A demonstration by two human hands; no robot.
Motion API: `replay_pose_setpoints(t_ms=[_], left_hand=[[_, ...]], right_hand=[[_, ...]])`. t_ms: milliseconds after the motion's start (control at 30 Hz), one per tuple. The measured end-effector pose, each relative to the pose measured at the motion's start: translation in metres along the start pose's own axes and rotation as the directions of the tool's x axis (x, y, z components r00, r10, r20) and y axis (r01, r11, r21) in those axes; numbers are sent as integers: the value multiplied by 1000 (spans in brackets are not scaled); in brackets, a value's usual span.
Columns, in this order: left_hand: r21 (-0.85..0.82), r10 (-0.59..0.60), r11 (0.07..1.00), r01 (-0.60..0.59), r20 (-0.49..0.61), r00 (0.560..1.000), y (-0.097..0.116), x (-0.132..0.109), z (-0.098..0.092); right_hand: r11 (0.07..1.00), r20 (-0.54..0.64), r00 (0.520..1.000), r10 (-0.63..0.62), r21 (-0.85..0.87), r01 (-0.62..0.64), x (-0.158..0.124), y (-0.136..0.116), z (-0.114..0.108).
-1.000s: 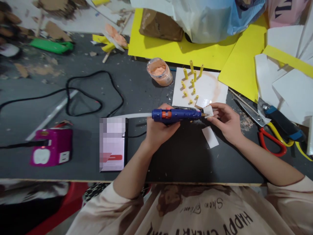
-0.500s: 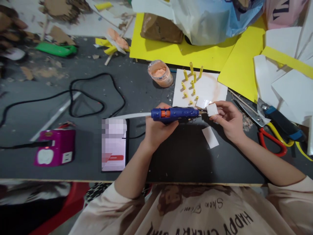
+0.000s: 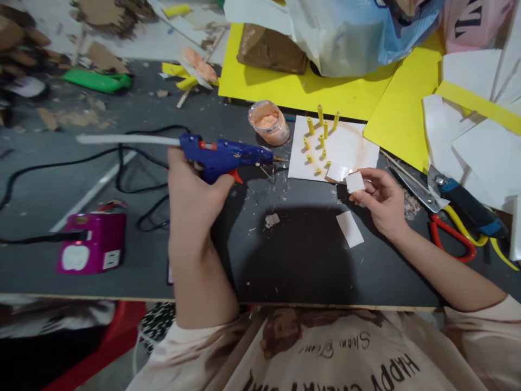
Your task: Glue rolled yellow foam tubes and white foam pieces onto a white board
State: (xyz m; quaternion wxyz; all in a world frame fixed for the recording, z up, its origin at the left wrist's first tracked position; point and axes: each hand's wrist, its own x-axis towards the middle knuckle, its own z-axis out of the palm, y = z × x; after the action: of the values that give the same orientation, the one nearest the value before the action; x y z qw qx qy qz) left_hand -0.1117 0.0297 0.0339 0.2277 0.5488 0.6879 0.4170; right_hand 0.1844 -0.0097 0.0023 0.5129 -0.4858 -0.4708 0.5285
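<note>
My left hand [image 3: 197, 190] is closed around the handle of a blue hot glue gun [image 3: 240, 155], its metal tip pointing right. A long whitish glue stick [image 3: 128, 139] sticks out of the gun's back end. Between the thumb and fingers of my right hand [image 3: 380, 198] is a small white square piece [image 3: 355, 183]. Just beyond it lies a white board [image 3: 354, 144] with several short yellow tubes [image 3: 320, 115] standing on it. A white paper strip [image 3: 350, 229] rests on the dark table below my right hand.
An open jar of peach-coloured paste [image 3: 269, 122] stands left of the board. Scissors [image 3: 451, 236] and a blue-black cutter [image 3: 474, 201] lie at the right. A purple box with a cord [image 3: 93, 243] sits at the left. Yellow sheets [image 3: 402, 108] and a plastic bag [image 3: 345, 38] fill the back.
My left hand has carried the glue gun left and away, so its tip is apart from the white square. The phone is now mostly hidden by my left arm. My right hand stays nearly still.
</note>
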Motion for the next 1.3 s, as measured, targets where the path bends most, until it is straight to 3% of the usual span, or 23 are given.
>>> replay_pose_setpoints(t_ms=[67, 167, 200, 267, 300, 367, 400, 500, 567, 667, 800, 900, 1067, 1200, 1300], left_hand=[[264, -81, 963, 64, 54, 995, 1, 2, -3], [513, -163, 845, 149, -19, 986, -3, 4, -5], [525, -121, 844, 110, -14, 993, -5, 4, -5], [505, 56, 859, -90, 82, 995, -5, 3, -5], [503, 139, 854, -132, 25, 990, -3, 0, -4], [485, 186, 853, -194, 65, 980, 7, -8, 0], [438, 231, 873, -215, 15, 973, 13, -14, 4], [204, 194, 948, -244, 239, 952, 30, -36, 20], [240, 216, 917, -319, 376, 901, 37, -49, 31], [332, 220, 863, -379, 428, 877, 40, -60, 43], [320, 217, 869, -377, 437, 873, 41, -63, 49], [300, 237, 864, -405, 468, 851, 40, -62, 51], [299, 284, 840, -453, 470, 836, 35, -63, 57], [288, 309, 832, -473, 467, 828, 31, -63, 58], [287, 323, 825, -487, 468, 823, 29, -64, 58]], right_hand=[[1000, 9, 1000, -7, 5, 7, 0, 0, -1], [999, 15, 1000, -19, 30, 18, 0, 1, -1], [999, 14, 1000, -22, 31, 21, 0, 0, -1], [1000, 6, 1000, -21, 15, 21, -1, 0, 0], [1000, -1, 1000, -19, 1, 19, -1, -1, 1], [1000, -19, 1000, -20, -21, 19, -1, -2, 1], [999, -28, 999, -25, -27, 25, -1, -3, 2], [998, -50, 997, -52, -38, 50, -1, -4, 2], [997, -62, 996, -62, -57, 58, -1, -3, 2], [992, -79, 994, -71, -105, 63, -2, -2, 2], [970, -62, 990, -124, -217, 108, -1, -9, -1], [895, 14, 978, -210, -400, 198, 5, -24, -6], [649, 198, 936, -292, -677, 346, 25, -41, -6], [466, 283, 904, -320, -784, 410, 34, -42, 4], [386, 370, 870, -328, -788, 480, 34, -40, 7]])
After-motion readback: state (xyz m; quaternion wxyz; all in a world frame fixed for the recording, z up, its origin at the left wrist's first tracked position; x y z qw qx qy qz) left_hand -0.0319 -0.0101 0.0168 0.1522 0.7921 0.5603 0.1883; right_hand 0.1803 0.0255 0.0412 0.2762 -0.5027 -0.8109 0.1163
